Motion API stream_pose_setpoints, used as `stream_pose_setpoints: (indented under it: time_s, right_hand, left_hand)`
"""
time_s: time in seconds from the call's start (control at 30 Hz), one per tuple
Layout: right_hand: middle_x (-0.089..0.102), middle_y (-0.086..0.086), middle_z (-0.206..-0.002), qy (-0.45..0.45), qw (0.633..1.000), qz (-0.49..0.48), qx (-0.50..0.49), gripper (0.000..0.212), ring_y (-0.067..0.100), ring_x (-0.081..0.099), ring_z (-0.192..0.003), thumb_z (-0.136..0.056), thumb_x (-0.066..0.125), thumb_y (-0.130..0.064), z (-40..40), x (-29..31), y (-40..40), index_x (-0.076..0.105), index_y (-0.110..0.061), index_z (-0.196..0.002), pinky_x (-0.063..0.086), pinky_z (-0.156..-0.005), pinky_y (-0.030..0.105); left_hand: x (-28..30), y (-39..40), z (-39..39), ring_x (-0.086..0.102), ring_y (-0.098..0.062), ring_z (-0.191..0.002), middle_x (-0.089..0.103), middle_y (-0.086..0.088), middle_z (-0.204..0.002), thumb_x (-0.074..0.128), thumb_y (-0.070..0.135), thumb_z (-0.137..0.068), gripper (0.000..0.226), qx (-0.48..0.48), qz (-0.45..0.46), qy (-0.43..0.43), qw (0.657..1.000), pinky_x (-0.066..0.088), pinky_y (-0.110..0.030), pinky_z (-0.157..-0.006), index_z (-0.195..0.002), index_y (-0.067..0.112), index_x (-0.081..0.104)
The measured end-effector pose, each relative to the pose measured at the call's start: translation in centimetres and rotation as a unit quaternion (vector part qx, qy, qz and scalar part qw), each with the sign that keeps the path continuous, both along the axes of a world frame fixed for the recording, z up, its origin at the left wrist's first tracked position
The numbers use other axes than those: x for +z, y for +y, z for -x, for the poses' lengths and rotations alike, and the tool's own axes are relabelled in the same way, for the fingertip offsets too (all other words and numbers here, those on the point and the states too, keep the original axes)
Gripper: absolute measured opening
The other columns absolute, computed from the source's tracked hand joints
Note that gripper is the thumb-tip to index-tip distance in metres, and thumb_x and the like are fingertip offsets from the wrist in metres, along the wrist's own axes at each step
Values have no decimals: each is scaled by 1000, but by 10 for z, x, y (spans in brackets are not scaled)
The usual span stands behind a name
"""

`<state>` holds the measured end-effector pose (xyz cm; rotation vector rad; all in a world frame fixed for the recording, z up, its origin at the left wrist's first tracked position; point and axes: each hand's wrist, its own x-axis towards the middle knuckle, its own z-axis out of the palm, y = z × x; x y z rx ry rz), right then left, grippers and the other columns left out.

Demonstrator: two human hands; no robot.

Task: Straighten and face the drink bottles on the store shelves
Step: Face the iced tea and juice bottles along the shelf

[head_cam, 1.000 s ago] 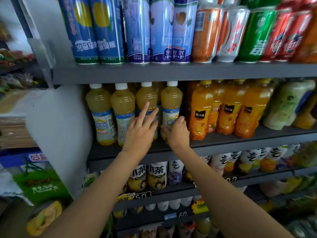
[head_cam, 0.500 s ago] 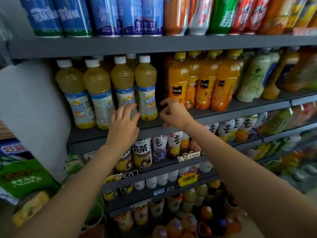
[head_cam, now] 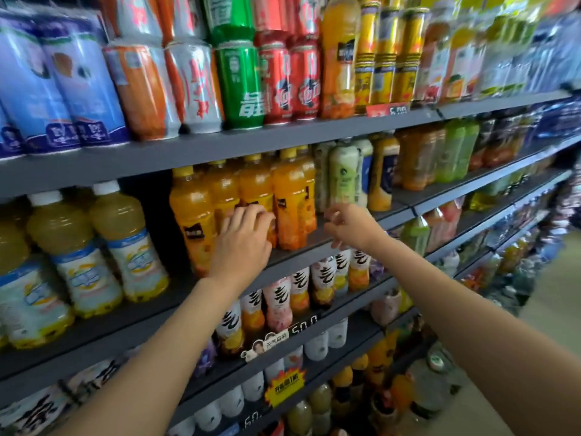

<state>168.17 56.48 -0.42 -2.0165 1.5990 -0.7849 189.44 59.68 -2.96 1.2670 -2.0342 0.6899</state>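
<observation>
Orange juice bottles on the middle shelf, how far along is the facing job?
Looks done: the pale yellow bottles stand upright, labels forward. In hand: the left hand rests on the orange juice bottles; the right hand hovers beside them, holding nothing. Left: the green bottles and beyond, too blurred to judge.

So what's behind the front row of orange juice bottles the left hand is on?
Behind the front orange juice bottles more yellow caps show, so at least a second row stands there. The left hand covers part of the front row; how deep the rows go is hidden.

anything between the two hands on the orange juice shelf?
Head view: one orange juice bottle stands between left hand and right hand.
</observation>
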Motion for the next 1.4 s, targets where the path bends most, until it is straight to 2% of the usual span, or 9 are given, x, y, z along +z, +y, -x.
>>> stream_pose_setpoints:
  time_s: [0.13, 0.33, 0.5, 0.6, 0.73, 1.0, 1.17, 1.3, 1.4]
  right_hand:
    - [67, 8, -81, -7, 999, 4, -47, 18, 4, 60, -46, -96, 53, -20, 100, -5, -41, 53, -7, -107, 55, -52, 24]
    - [61, 5, -89, -5, 997, -12, -74, 35, 17, 65, -65, -90, 63, -31, 210, -10, -122, 50, -8, -112, 56, -56, 30]
    - [55, 11, -121, -26, 999, -35, -29, 64, 30, 61, -104, -82, 71, -37, 217, -4, -172, 38, -6, -128, 54, -83, 41]
    - [54, 13, -126, -72, 995, -63, -7, 60, 32, 59, -108, -82, 72, -32, 206, -12, -193, 37, -8, -124, 52, -87, 46]
    - [47, 14, -131, -59, 998, -31, -9, 59, 31, 51, -118, -84, 68, -27, 201, -17, -204, 38, -6, -130, 42, -92, 37]
    - [48, 14, -126, -21, 999, -34, 22, 56, 32, 51, -114, -83, 68, -29, 210, -22, -220, 43, -11, -130, 46, -92, 38]
    - [52, 12, -120, -40, 997, -19, 70, 61, 32, 67, -80, -87, 66, -19, 235, -22, -221, 37, -20, -140, 59, -60, 41]
    - [54, 9, -115, -101, 994, -48, 5, 60, 19, 62, -59, -89, 63, -13, 284, -10, -230, 32, -15, -140, 56, -49, 29]
    - [60, 10, -108, -108, 991, -20, -70, 55, 26, 66, -75, -87, 64, -15, 328, 2, -244, 36, -9, -134, 58, -61, 37]
  left_hand:
    - [-2, -43, 96, 59, -35, -96, 60, -14, -106, 73, 0, -62, 45, -14, -22, 4, 1000, 50, -43, -74, -105, 5, 64]
    - [-12, -114, 220, 61, -34, -94, 61, -13, -106, 79, 4, -56, 49, 51, -67, -4, 996, 52, -43, -72, -103, 5, 65]
    - [-8, -140, 255, 44, -32, -127, 46, -10, -140, 66, 8, -75, 52, 99, -124, -17, 987, 42, -47, -94, -126, 7, 56]
    - [-1, -146, 256, 45, -34, -126, 46, -12, -140, 69, 7, -73, 54, 133, -123, -9, 983, 43, -49, -94, -126, 9, 57]
    - [-1, -148, 255, 44, -36, -123, 45, -15, -137, 67, 7, -74, 51, 162, -130, 15, 978, 42, -51, -93, -124, 8, 57]
    - [-7, -166, 271, 59, -36, -100, 59, -16, -115, 80, 6, -57, 54, 137, -110, 6, 984, 52, -47, -75, -109, 5, 64]
    - [4, -180, 296, 60, -35, -99, 60, -14, -112, 76, 3, -58, 51, 102, -58, 2, 993, 51, -46, -77, -108, 6, 65]
    - [10, -199, 325, 55, -31, -100, 59, -12, -111, 68, 5, -66, 41, 47, -45, 3, 998, 52, -46, -77, -107, 6, 64]
    - [19, -214, 359, 55, -28, -104, 56, -10, -118, 62, 9, -71, 48, 10, -75, -33, 997, 49, -41, -82, -119, 9, 59]
